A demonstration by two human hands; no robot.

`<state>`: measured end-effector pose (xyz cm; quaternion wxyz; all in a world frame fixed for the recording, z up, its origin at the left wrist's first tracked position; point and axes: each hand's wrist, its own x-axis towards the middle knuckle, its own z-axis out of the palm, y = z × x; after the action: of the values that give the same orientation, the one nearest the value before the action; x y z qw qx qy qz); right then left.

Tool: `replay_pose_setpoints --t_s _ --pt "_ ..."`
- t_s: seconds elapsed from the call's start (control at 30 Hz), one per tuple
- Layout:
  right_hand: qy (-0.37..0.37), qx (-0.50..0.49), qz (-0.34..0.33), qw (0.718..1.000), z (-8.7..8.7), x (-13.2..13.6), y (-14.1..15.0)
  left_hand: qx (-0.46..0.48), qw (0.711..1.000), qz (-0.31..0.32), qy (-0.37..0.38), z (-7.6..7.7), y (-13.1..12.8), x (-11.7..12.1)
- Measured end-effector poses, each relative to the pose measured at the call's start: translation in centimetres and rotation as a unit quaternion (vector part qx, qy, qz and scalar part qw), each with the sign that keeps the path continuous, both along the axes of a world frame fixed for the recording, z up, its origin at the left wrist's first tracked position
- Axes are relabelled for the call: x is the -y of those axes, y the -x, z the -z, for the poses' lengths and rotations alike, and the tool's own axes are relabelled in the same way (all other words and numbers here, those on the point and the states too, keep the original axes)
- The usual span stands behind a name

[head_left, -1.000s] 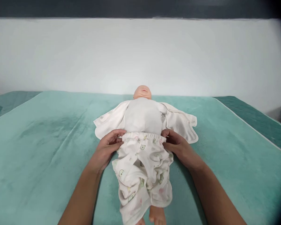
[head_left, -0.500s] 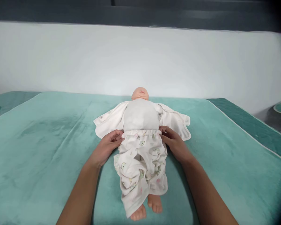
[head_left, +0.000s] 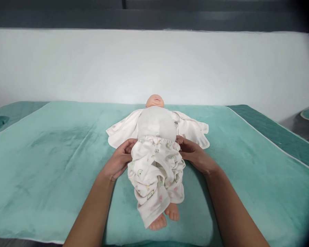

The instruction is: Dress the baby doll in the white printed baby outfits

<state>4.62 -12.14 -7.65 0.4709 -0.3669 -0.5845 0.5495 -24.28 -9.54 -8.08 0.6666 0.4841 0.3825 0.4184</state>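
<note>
A baby doll (head_left: 157, 121) lies on its back, head at the far end and feet toward me. It wears white baby pants (head_left: 157, 171) with small green and pink prints; its bare feet poke out of the leg openings. My left hand (head_left: 122, 156) is closed at the left side of the waistband, its fingertips partly hidden by the cloth. On the opposite side, my right hand (head_left: 193, 154) pinches the waistband's right edge. A white baby shirt (head_left: 193, 128) is spread open beneath the doll, its sleeves out to both sides.
A light green cloth (head_left: 67, 164) with a white border covers the surface. Darker green fabric (head_left: 270, 130) shows along the right. Behind the doll's head stands a white wall (head_left: 154, 65) with a dark band above. A dark object (head_left: 307, 127) sits at the far right.
The waistband has moved slightly up the doll's belly, both hands going with it. More of the doll's feet shows now. The view has shifted a little, bringing the cloth's near edge into sight.
</note>
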Motion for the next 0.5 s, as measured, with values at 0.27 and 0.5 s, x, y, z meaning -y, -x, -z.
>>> replay_pose_setpoints --t_s 0.27,0.5 --pt "-0.061 -0.006 0.063 0.996 1.2 -0.9 0.2 -0.011 1.0 0.017 0.007 -0.1 -0.5 0.0" --pt "-0.038 -0.057 0.127 0.99 1.6 -1.3 0.6 -0.024 0.983 -0.11 -0.144 0.2 -1.3 0.2"
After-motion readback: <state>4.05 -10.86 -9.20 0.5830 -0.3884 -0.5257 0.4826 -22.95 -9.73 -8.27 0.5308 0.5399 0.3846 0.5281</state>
